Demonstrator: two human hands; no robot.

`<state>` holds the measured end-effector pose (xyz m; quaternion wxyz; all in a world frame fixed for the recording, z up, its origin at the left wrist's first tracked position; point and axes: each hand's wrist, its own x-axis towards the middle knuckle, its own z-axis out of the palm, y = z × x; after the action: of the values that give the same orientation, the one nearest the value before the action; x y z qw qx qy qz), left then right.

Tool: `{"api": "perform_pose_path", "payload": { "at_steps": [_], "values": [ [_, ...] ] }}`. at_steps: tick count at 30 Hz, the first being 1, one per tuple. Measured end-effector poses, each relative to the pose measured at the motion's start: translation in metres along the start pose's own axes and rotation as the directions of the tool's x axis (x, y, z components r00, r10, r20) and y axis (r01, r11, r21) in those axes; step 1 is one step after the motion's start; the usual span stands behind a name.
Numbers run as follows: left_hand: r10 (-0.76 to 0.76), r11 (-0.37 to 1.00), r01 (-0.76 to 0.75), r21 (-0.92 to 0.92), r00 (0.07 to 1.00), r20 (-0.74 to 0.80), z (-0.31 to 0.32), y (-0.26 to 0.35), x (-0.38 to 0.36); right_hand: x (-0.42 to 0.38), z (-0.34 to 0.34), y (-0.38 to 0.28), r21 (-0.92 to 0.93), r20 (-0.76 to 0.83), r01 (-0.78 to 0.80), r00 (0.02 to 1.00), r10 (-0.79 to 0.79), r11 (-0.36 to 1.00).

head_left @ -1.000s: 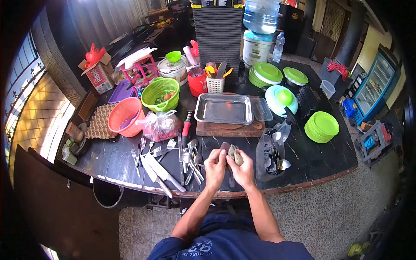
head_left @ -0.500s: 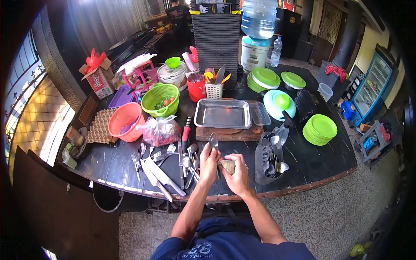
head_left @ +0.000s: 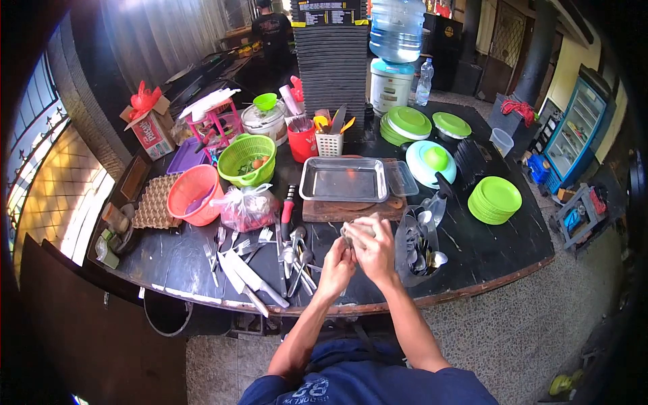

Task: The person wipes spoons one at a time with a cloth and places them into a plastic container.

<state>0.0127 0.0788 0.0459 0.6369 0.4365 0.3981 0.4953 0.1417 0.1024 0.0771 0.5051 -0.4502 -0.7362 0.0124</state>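
Note:
My left hand [head_left: 337, 267] is closed on a spoon, now mostly hidden by my fingers and a cloth. A greyish-beige cloth [head_left: 358, 231] is bunched in my right hand [head_left: 375, 251], against the spoon and the fingertips of my left hand. Left of my hands, loose spoons [head_left: 289, 255], forks [head_left: 266, 234] and two white-bladed knives [head_left: 254, 274] lie on the black table. To their right is a clear container [head_left: 406, 268] filled with spoons. A metal tray [head_left: 344, 179] rests on a wooden board [head_left: 341, 211] beyond them.
Along the left are an egg carton [head_left: 158, 202], an orange basket [head_left: 194, 196], a green basket [head_left: 248, 160] and a plastic bag [head_left: 247, 208]. Green plates [head_left: 496, 200] are stacked at right. A water dispenser [head_left: 391, 86] stands behind. Another person [head_left: 271, 28] is in the background.
Both hands have shifted slightly right. My right hand has risen with the cloth to the top of the spoon, whose bowl showed before and is now covered.

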Motion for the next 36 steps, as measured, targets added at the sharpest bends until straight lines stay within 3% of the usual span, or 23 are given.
{"api": "perform_pose_path", "payload": {
  "at_steps": [4,6,8,12,14,16,20,22,26,28,32,35,36],
  "values": [
    [-0.065,0.988,0.055,-0.143,0.996,-0.068,0.016,0.012,-0.007,0.000,0.006,-0.004,-0.084,-0.120,-0.052,0.992,0.042,0.995],
    [-0.068,0.981,0.058,-0.186,0.996,-0.049,0.007,0.010,-0.005,-0.002,0.002,-0.008,-0.096,-0.083,-0.062,0.995,0.054,0.993],
    [0.007,0.993,-0.022,-0.119,0.992,-0.123,-0.005,0.003,0.003,-0.005,-0.003,-0.013,0.055,0.142,-0.081,0.987,0.072,0.995],
    [0.004,0.995,-0.017,-0.098,0.991,-0.134,-0.007,0.009,0.001,-0.014,-0.001,-0.003,0.167,0.236,-0.098,0.970,0.057,0.981],
    [0.005,0.999,-0.012,-0.052,0.993,-0.120,-0.003,0.002,-0.002,-0.010,-0.003,-0.001,0.128,0.203,-0.063,0.978,0.036,0.990],
    [0.013,0.999,-0.018,-0.047,0.995,-0.097,0.009,0.002,-0.009,-0.004,-0.003,0.001,0.001,0.037,-0.025,0.999,0.025,1.000],
    [-0.057,0.989,0.047,-0.140,0.996,-0.070,0.019,0.006,-0.013,0.005,-0.002,-0.001,-0.122,-0.121,0.018,0.992,-0.033,0.992],
    [-0.056,0.988,0.042,-0.152,0.995,-0.085,0.017,0.009,-0.011,0.005,-0.001,-0.004,-0.116,-0.107,0.019,0.994,-0.032,0.993],
    [-0.045,0.977,0.013,-0.215,0.988,-0.147,-0.003,0.019,-0.002,-0.006,-0.001,-0.012,0.000,0.143,-0.071,0.987,0.070,0.997],
    [-0.031,0.976,-0.002,-0.219,0.988,-0.150,-0.009,0.018,-0.001,-0.010,-0.002,-0.010,0.102,0.174,-0.082,0.983,0.063,0.991],
    [-0.039,0.990,0.020,-0.139,0.990,-0.135,-0.009,0.014,-0.004,-0.013,-0.004,-0.004,0.135,0.201,-0.074,0.978,0.046,0.988],
    [0.007,0.998,-0.012,-0.062,0.997,-0.077,0.000,0.013,-0.006,-0.012,-0.003,0.006,-0.020,-0.032,0.041,0.999,-0.042,0.999],
    [-0.020,0.998,0.017,-0.056,0.998,-0.055,0.002,0.011,-0.007,-0.007,-0.005,0.003,-0.020,-0.105,-0.004,0.994,0.002,1.000]
  ]
}}
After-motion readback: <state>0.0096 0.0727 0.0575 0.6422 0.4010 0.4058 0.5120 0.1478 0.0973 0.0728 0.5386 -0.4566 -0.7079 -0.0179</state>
